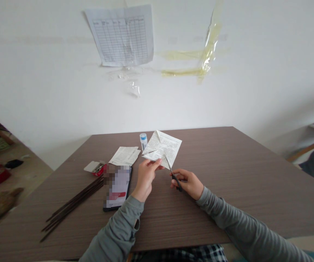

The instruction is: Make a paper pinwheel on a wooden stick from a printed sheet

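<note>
A square sheet of printed paper [170,145] is held up over the table, with slits running in from its left and upper corners. My left hand [146,174] pinches its lower edge between thumb and fingers. In my right hand [188,182] is a pair of scissors [173,174] with black handles. The blades reach up over the lower part of the sheet, pointing toward its middle; whether they are parted around the paper I cannot tell. Behind the sheet's left corner stands a glue stick [143,140] with a blue-and-white body, partly hidden.
Left of my hands lie more printed paper sheets [124,155], a phone [118,189], an open small red box [99,169] of pins or similar bits, and several thin dark sticks [72,207]. The brown table [241,174] meets a white wall with a taped chart [122,36].
</note>
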The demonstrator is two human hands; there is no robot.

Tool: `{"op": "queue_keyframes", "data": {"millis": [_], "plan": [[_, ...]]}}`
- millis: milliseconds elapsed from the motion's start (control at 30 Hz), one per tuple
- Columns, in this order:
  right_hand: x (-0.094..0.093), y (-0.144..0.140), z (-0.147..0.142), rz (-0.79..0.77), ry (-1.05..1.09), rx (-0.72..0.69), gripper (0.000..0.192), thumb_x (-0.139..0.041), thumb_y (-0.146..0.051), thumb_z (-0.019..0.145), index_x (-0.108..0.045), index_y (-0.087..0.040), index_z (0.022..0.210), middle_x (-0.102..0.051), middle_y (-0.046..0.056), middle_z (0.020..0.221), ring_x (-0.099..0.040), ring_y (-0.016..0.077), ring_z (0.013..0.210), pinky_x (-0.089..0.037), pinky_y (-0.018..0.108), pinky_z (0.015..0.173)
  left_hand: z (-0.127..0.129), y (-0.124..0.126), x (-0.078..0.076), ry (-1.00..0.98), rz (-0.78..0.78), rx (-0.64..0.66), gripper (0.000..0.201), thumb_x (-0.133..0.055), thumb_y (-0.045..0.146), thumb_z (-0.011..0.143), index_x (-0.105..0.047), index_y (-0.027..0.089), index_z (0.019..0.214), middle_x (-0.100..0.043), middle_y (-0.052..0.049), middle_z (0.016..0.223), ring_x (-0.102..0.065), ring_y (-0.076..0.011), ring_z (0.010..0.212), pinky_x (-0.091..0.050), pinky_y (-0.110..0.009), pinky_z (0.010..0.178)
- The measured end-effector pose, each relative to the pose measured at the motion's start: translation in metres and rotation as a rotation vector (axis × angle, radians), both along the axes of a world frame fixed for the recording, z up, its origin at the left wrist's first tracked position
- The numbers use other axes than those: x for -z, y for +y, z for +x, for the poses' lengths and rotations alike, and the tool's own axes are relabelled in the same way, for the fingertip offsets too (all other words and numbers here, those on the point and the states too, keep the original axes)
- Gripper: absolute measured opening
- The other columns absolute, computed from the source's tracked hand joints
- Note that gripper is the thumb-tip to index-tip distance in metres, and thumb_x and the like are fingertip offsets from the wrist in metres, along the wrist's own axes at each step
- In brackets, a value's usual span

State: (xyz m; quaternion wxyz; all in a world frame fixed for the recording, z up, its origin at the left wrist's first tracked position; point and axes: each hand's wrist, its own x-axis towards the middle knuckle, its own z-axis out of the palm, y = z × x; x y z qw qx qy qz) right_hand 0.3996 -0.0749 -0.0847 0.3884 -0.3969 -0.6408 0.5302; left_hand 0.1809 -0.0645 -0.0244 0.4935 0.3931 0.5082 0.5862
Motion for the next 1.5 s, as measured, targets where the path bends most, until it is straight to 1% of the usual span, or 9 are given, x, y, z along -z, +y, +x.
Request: {"op": "queue_keyframes", "data": {"millis": [267, 400, 500, 700, 833, 1033, 1233, 1333, 1500], "plan": [[-0.0032, -0.0015, -0.0009, -0.015, 0.008, 0.032, 0.072, -0.107, -0.082, 0.086, -0.087, -0.022, 0.12, -0.091, 0.007, 0.084, -0.081, 0.026, 0.074, -0.068, 0.039, 0.074, 0.0012, -0.0016, -0.0022, 0.0, -0.009, -0.009, 0.027, -0.105, 0.033, 0.079, -0.082, 0.021, 0.083, -0.089, -0.007, 0.086, -0.089, -0.0253, 0.078, -0.025, -0.022, 0.048], [-0.0043, -0.0017, -0.0018, -0.019, 0.017, 0.031, 0.079, -0.107, -0.089, 0.083, -0.086, -0.022, 0.121, -0.091, 0.007, 0.084, -0.079, 0.0248, 0.071, -0.068, 0.041, 0.075, 0.0022, -0.0022, -0.0046, -0.013, -0.013, -0.014, 0.021, -0.101, 0.03, 0.081, -0.083, 0.02, 0.083, -0.089, -0.007, 0.086, -0.087, -0.0242, 0.075, -0.023, -0.022, 0.048], [-0.0056, -0.0023, -0.0026, -0.029, 0.02, 0.038, 0.082, -0.107, -0.09, 0.081, -0.085, -0.023, 0.12, -0.092, 0.008, 0.085, -0.079, 0.0252, 0.073, -0.069, 0.042, 0.077, 0.0025, -0.0024, -0.0057, -0.002, -0.022, -0.012, 0.024, -0.104, 0.032, 0.079, -0.084, 0.02, 0.085, -0.09, -0.008, 0.089, -0.088, -0.0243, 0.076, -0.023, -0.022, 0.047], [-0.0068, -0.0031, -0.0029, -0.03, 0.021, 0.048, 0.076, -0.107, -0.091, 0.083, -0.086, -0.027, 0.119, -0.094, 0.01, 0.09, -0.08, 0.0274, 0.075, -0.07, 0.044, 0.075, 0.0029, -0.0028, -0.0042, -0.001, -0.021, 0.003, 0.03, -0.109, 0.034, 0.079, -0.083, 0.02, 0.084, -0.089, -0.008, 0.086, -0.09, -0.0266, 0.079, -0.025, -0.022, 0.046], [-0.0039, -0.0016, -0.0023, -0.02, 0.028, 0.046, 0.081, -0.108, -0.09, 0.082, -0.086, -0.023, 0.122, -0.092, 0.008, 0.086, -0.081, 0.026, 0.073, -0.071, 0.042, 0.077, 0.0032, -0.0019, -0.0038, 0.007, -0.032, -0.001, 0.032, -0.11, 0.033, 0.08, -0.081, 0.02, 0.083, -0.089, -0.009, 0.087, -0.091, -0.0269, 0.079, -0.024, -0.022, 0.045], [-0.002, -0.0013, -0.0016, 0.008, 0.008, 0.049, 0.075, -0.106, -0.086, 0.088, -0.088, -0.022, 0.122, -0.092, 0.01, 0.084, -0.082, 0.0286, 0.073, -0.074, 0.047, 0.081, 0.0032, -0.0015, -0.0036, -0.014, -0.03, -0.001, 0.035, -0.11, 0.033, 0.078, -0.078, 0.02, 0.08, -0.085, -0.006, 0.082, -0.09, -0.0256, 0.077, -0.024, -0.02, 0.045], [-0.004, -0.0021, -0.0026, -0.013, 0.031, 0.051, 0.077, -0.108, -0.086, 0.084, -0.088, -0.021, 0.121, -0.092, 0.009, 0.085, -0.082, 0.0264, 0.074, -0.073, 0.043, 0.077, 0.0018, -0.0017, -0.0018, 0.0, -0.018, 0.011, 0.033, -0.111, 0.036, 0.079, -0.083, 0.02, 0.086, -0.088, -0.006, 0.086, -0.092, -0.0263, 0.079, -0.027, -0.021, 0.046], [-0.0056, -0.0026, -0.0028, -0.02, 0.044, 0.051, 0.076, -0.111, -0.082, 0.083, -0.09, -0.02, 0.121, -0.094, 0.011, 0.087, -0.082, 0.0265, 0.074, -0.073, 0.041, 0.075, 0.0015, -0.0015, -0.0015, -0.002, -0.016, 0.007, 0.033, -0.112, 0.036, 0.08, -0.083, 0.02, 0.086, -0.088, -0.006, 0.086, -0.091, -0.0254, 0.078, -0.027, -0.021, 0.046], [-0.0072, -0.0028, -0.0037, -0.048, 0.062, 0.063, 0.07, -0.116, -0.078, 0.076, -0.092, -0.026, 0.115, -0.094, 0.01, 0.087, -0.08, 0.0291, 0.073, -0.071, 0.042, 0.068, 0.0017, -0.001, -0.0021, -0.031, -0.007, 0.009, 0.032, -0.112, 0.035, 0.078, -0.086, 0.019, 0.09, -0.091, -0.007, 0.089, -0.089, -0.0232, 0.074, -0.026, -0.02, 0.046]]}}
